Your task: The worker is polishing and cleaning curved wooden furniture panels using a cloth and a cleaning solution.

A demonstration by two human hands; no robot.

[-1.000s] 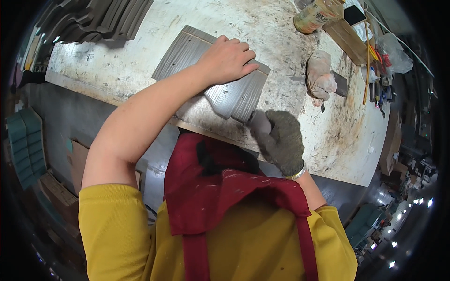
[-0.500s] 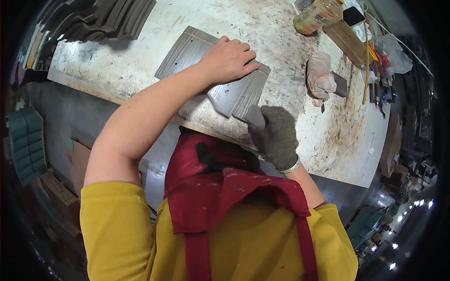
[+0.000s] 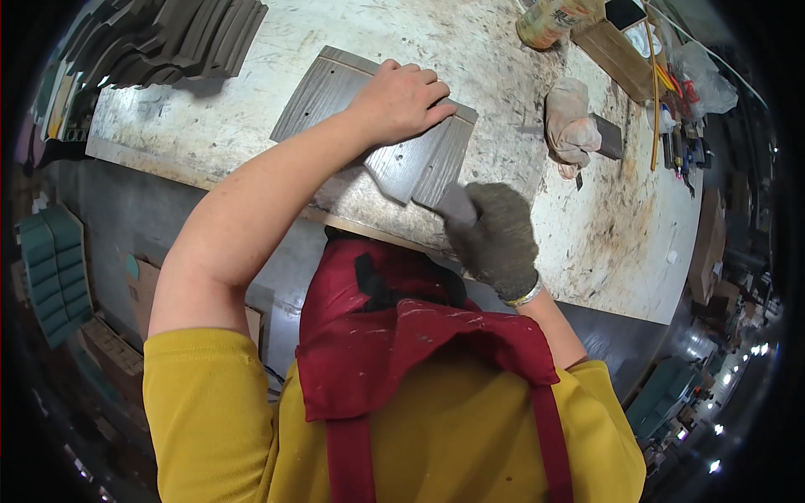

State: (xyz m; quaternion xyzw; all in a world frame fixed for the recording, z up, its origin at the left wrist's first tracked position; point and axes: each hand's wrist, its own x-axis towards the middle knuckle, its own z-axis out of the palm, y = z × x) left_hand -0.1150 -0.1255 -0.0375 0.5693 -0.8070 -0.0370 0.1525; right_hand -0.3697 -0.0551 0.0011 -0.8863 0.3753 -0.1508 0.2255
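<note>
A grey wood-grain panel (image 3: 401,159) with small holes and a notched near edge lies flat on the worktable. My bare left hand (image 3: 401,102) rests across it, its fingers curled over the far edge. At the panel's near right corner, my right hand (image 3: 501,235), in a dark work glove, closes round a grey sanding block (image 3: 458,206). The block meets the panel's near edge by the notch; part of it is hidden in the glove.
Dark grey shaped pieces (image 3: 189,42) stand stacked at the far left of the stained white worktable (image 3: 620,243). To the right lie a crumpled cloth (image 3: 572,126) and a dark block (image 3: 607,138). Beyond are a bottle (image 3: 549,21), a cardboard box (image 3: 616,59) and several tools (image 3: 683,155).
My right hand has shifted the sanding block slightly along the panel's near edge. The left hand keeps its hold on the panel, and the whole view has moved a little.
</note>
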